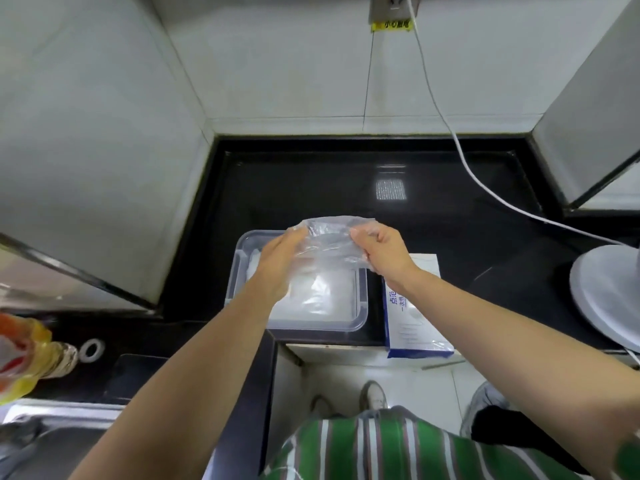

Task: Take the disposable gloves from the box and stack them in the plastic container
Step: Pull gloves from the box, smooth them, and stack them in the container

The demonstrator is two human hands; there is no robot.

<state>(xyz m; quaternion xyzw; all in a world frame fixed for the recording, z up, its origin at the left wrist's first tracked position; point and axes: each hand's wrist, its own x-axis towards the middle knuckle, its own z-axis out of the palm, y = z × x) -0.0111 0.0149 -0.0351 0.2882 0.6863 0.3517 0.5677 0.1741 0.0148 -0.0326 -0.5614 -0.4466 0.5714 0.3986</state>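
Striped shirt [346,445] sits lowest in frame. Left hand [280,258] and right hand [381,252] each pinch one clear glove [329,237], stretched above the container [362,306] on the counter [311,185]. Stacked gloves [322,299] lie inside; the box [412,327] stands just right.

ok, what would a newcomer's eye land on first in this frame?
The left hand and right hand at centre hold a clear glove spread between them over the plastic container, which already holds a stack of gloves. The blue-and-white glove box lies right of it on the black counter; a white cable trails from the wall socket.
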